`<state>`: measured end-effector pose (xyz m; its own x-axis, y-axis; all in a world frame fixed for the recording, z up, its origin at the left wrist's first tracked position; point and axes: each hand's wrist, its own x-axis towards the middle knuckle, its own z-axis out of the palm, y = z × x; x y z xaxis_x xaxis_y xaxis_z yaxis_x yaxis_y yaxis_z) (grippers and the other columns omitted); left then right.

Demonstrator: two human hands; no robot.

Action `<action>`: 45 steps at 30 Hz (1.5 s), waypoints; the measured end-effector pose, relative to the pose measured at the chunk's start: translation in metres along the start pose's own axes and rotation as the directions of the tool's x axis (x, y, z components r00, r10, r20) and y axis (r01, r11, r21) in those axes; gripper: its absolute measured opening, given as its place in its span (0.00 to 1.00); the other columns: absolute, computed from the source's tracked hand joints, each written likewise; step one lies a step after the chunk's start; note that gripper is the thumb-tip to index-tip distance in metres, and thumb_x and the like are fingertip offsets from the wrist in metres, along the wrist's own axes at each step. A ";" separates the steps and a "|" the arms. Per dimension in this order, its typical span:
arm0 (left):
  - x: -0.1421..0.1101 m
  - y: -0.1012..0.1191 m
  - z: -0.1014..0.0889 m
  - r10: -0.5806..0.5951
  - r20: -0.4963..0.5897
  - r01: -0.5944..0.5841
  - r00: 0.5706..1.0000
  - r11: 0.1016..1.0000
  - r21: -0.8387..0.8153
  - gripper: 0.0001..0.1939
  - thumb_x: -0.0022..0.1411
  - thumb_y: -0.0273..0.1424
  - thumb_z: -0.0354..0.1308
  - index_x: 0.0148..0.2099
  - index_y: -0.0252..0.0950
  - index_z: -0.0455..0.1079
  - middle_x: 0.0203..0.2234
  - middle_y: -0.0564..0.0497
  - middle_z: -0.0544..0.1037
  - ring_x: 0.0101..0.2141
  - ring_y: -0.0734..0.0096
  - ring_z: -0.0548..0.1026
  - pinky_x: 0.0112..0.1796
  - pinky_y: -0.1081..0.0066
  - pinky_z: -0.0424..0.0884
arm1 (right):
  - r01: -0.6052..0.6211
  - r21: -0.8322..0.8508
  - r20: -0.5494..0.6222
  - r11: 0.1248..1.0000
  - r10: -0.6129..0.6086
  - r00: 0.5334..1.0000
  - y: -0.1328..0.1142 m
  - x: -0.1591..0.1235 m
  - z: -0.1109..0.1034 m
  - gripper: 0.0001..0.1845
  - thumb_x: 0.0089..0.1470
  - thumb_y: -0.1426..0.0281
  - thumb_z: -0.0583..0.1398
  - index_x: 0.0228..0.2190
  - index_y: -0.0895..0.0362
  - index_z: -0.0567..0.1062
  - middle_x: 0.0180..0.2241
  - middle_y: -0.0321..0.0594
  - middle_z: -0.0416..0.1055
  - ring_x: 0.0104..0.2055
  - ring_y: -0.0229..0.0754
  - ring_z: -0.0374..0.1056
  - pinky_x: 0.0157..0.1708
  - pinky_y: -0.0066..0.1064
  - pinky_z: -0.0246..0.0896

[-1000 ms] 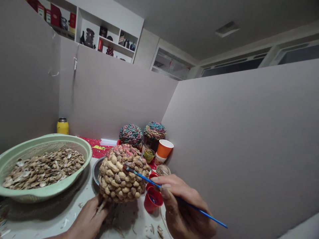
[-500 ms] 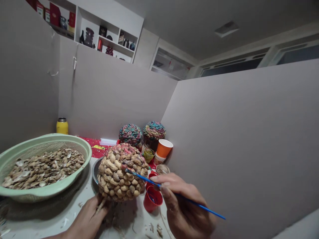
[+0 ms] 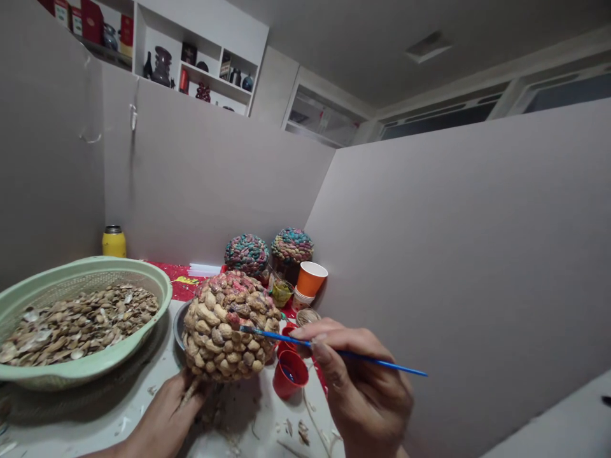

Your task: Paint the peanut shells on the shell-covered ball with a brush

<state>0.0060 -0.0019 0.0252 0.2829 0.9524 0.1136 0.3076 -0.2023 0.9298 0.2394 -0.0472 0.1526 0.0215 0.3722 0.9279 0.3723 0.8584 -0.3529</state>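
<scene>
A ball covered in peanut shells [image 3: 229,327], partly painted reddish on top, stands in the middle of the table. My left hand [image 3: 165,416] is closed around the short stem under it. My right hand [image 3: 360,388] pinches a thin blue paintbrush [image 3: 329,350], whose tip touches the ball's right side. A small red cup [image 3: 289,374] with dark paint inside sits just below the brush, beside the ball.
A pale green basket [image 3: 119,346] full of shells fills the left. Two painted shell balls [image 3: 245,253] [image 3: 292,245], an orange paper cup [image 3: 310,280], a yellow flask [image 3: 113,242] and a roll of twine [image 3: 308,316] stand behind. Grey partition walls close in left, back and right.
The brush has flattened toward level and its tip has slid a little lower on the ball. The view has shifted slightly; my left hand keeps its hold.
</scene>
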 end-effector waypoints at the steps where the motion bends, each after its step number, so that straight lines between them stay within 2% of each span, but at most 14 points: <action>1: 0.000 0.000 0.000 0.003 0.002 -0.003 1.000 1.000 0.002 0.25 0.68 0.44 0.50 0.52 0.34 0.79 0.50 0.43 0.84 0.54 0.49 0.77 0.57 0.60 0.70 | -0.009 0.005 0.012 1.000 0.009 1.000 0.001 0.001 0.001 0.09 0.60 0.79 0.63 0.37 0.52 0.78 0.34 0.36 0.81 0.36 0.41 0.80 0.38 0.34 0.77; 5: 0.000 -0.001 0.001 0.008 -0.005 -0.008 1.000 0.999 -0.041 0.25 0.67 0.44 0.50 0.53 0.33 0.79 0.50 0.44 0.85 0.53 0.50 0.77 0.56 0.63 0.71 | -0.076 -0.004 -0.014 0.997 0.076 0.997 0.005 0.006 -0.002 0.07 0.60 0.77 0.63 0.36 0.52 0.78 0.33 0.35 0.81 0.36 0.39 0.79 0.38 0.32 0.77; 8: -0.001 -0.005 0.001 -0.035 -0.017 0.034 0.999 0.999 -0.042 0.26 0.67 0.46 0.51 0.55 0.33 0.78 0.52 0.44 0.84 0.54 0.50 0.77 0.57 0.64 0.70 | -0.128 0.006 -0.077 0.992 0.128 0.989 0.006 0.010 -0.008 0.05 0.60 0.76 0.64 0.34 0.54 0.78 0.34 0.37 0.81 0.32 0.38 0.78 0.31 0.28 0.76; 12: 0.002 -0.013 0.000 -0.068 -0.049 0.066 0.996 0.997 -0.049 0.29 0.65 0.48 0.52 0.55 0.32 0.77 0.53 0.43 0.83 0.58 0.48 0.73 0.60 0.61 0.66 | -0.094 0.097 -0.163 0.991 0.109 0.981 0.004 0.016 -0.016 0.04 0.60 0.74 0.66 0.32 0.55 0.79 0.30 0.38 0.80 0.30 0.39 0.77 0.27 0.28 0.74; 15: 0.005 -0.012 -0.001 -0.046 -0.021 0.045 0.999 0.998 -0.045 0.29 0.65 0.49 0.52 0.54 0.31 0.78 0.53 0.40 0.83 0.56 0.45 0.74 0.61 0.55 0.65 | -0.054 0.113 -0.244 0.992 0.080 0.967 0.000 0.022 -0.024 0.04 0.57 0.74 0.68 0.31 0.54 0.80 0.29 0.37 0.80 0.31 0.39 0.77 0.26 0.27 0.73; 18: 0.009 -0.009 -0.003 -0.018 0.018 0.019 1.000 0.999 -0.049 0.29 0.66 0.48 0.51 0.56 0.32 0.76 0.54 0.40 0.81 0.57 0.44 0.73 0.61 0.51 0.64 | -0.034 0.054 -0.287 0.998 0.049 0.957 0.000 0.026 -0.036 0.03 0.56 0.73 0.69 0.31 0.54 0.80 0.28 0.35 0.79 0.29 0.37 0.75 0.25 0.27 0.71; 20: 0.011 -0.010 -0.003 -0.009 0.026 0.011 1.000 0.998 -0.057 0.29 0.67 0.47 0.51 0.58 0.32 0.75 0.55 0.41 0.81 0.58 0.45 0.72 0.62 0.52 0.62 | -0.079 -0.056 -0.291 0.995 0.060 0.955 0.004 0.026 -0.046 0.03 0.56 0.72 0.69 0.31 0.54 0.80 0.28 0.35 0.79 0.26 0.36 0.74 0.26 0.28 0.70; 22: 0.012 -0.013 -0.004 -0.007 0.013 0.007 1.000 0.998 -0.058 0.28 0.67 0.47 0.52 0.59 0.33 0.74 0.55 0.41 0.81 0.58 0.45 0.72 0.63 0.51 0.62 | -0.167 -0.207 -0.259 0.964 0.111 0.959 0.014 0.024 -0.056 0.03 0.57 0.70 0.68 0.31 0.54 0.79 0.28 0.34 0.78 0.26 0.36 0.73 0.28 0.28 0.70; 24: 0.012 -0.016 -0.004 -0.013 0.006 0.013 1.000 0.999 -0.049 0.29 0.66 0.47 0.53 0.59 0.33 0.74 0.56 0.40 0.81 0.58 0.44 0.72 0.63 0.50 0.61 | -0.244 -0.359 -0.163 0.901 0.197 0.967 0.028 0.019 -0.065 0.05 0.57 0.67 0.67 0.32 0.54 0.78 0.29 0.34 0.77 0.28 0.36 0.73 0.31 0.28 0.70; 26: 0.013 -0.018 -0.005 -0.022 0.022 0.023 1.000 0.999 -0.041 0.29 0.65 0.47 0.54 0.60 0.33 0.73 0.56 0.40 0.80 0.58 0.44 0.72 0.64 0.50 0.61 | -0.280 -0.465 -0.042 0.840 0.295 0.955 0.043 0.012 -0.070 0.07 0.59 0.64 0.64 0.33 0.54 0.77 0.29 0.35 0.77 0.28 0.37 0.73 0.30 0.28 0.69; 31: 0.014 -0.018 -0.005 -0.041 0.053 0.042 0.998 0.999 -0.023 0.31 0.65 0.50 0.53 0.59 0.33 0.73 0.56 0.40 0.80 0.59 0.44 0.72 0.64 0.51 0.60 | -0.319 -0.550 0.067 0.772 0.421 0.905 0.079 -0.008 -0.075 0.10 0.60 0.64 0.59 0.30 0.55 0.76 0.27 0.38 0.78 0.26 0.39 0.73 0.29 0.29 0.68; 36: 0.013 -0.019 -0.006 -0.045 0.018 0.045 0.999 0.999 -0.018 0.30 0.64 0.51 0.53 0.54 0.33 0.77 0.52 0.40 0.83 0.54 0.43 0.75 0.60 0.49 0.66 | -0.318 -0.624 0.127 0.714 0.494 0.860 0.108 -0.028 -0.075 0.08 0.61 0.65 0.58 0.32 0.54 0.75 0.30 0.40 0.79 0.30 0.43 0.74 0.34 0.33 0.67; 45: 0.008 -0.014 -0.003 -0.027 -0.022 0.026 0.999 0.999 -0.036 0.27 0.64 0.50 0.54 0.50 0.36 0.80 0.48 0.42 0.85 0.51 0.45 0.77 0.58 0.53 0.69 | -0.277 -0.699 0.219 0.659 0.566 0.794 0.135 -0.051 -0.066 0.05 0.57 0.66 0.60 0.31 0.52 0.77 0.29 0.41 0.77 0.32 0.47 0.72 0.34 0.35 0.62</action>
<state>0.0017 0.0092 0.0144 0.2547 0.9623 0.0959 0.2823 -0.1689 0.9443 0.3500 0.0266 0.0657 0.0245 0.8593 0.5108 0.8883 0.2157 -0.4056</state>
